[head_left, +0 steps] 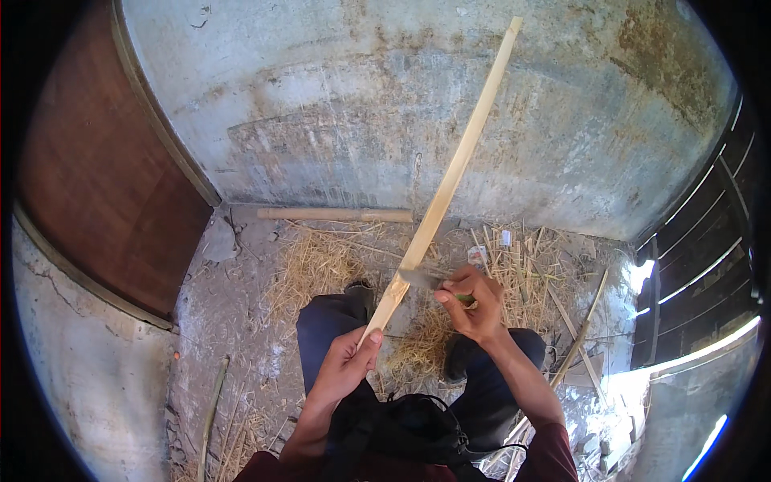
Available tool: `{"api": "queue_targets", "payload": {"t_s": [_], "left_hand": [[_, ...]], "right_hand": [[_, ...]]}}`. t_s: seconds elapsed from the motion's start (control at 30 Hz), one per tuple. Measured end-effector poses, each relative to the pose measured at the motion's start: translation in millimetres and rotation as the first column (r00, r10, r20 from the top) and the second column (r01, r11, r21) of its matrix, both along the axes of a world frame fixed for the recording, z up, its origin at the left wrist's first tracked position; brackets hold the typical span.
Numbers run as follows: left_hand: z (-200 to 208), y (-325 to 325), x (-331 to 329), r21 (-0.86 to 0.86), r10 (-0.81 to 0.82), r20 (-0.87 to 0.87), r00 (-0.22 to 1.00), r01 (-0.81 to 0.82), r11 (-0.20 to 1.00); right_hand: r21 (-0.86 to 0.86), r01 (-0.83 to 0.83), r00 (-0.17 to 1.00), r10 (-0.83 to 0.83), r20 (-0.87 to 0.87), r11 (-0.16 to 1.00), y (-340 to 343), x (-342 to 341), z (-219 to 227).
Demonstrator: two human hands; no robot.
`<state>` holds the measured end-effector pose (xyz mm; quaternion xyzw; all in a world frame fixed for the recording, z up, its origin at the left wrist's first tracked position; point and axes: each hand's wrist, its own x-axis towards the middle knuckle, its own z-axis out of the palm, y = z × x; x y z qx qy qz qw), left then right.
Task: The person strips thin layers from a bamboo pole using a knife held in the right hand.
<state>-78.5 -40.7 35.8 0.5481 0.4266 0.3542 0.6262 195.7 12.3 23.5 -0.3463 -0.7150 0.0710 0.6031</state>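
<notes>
On my feed, the left hand (pixel 348 365) grips 1 wood strip (pixel 458 169) slanting toward the wall (pixel 337 104), the right hand (pixel 479 307) holds a knife (pixel 419 279) at it, apparently shaving, the next stroke likely needing steadiness.

Soft daylight, white glare through dark slats (pixel 683 301) at right, bent edges, blackened corners.

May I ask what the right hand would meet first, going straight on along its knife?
Probably the pale strip, which the knife seems to touch ahead of the right hand; depth is unclear.
</notes>
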Motion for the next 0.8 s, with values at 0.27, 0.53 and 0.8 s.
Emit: {"api": "queue_targets", "payload": {"t_s": [0.27, 0.53, 0.8], "left_hand": [[0.8, -0.9, 11.4, 0.030, -0.003, 0.005, 1.000, 0.003, 1.000], [-5.2, -1.5, 8.6, 0.142, 0.000, -0.058, 0.998, 0.008, 0.990], [-3.2, -1.9, 17.2, 0.213, 0.085, -0.188, 0.978, -0.044, 0.976]], "right_hand": [[0.024, -0.138, 0.978, 0.133, 0.159, 0.990, -7.5, -2.0, 1.9], [-0.028, -0.131, 0.900, 0.107, -0.423, 0.991, -3.2, 4.6, -4.5], [-0.389, -0.239, 0.907, 0.061, -0.418, 0.890, 7.3, 10.2, 5.0]]}}
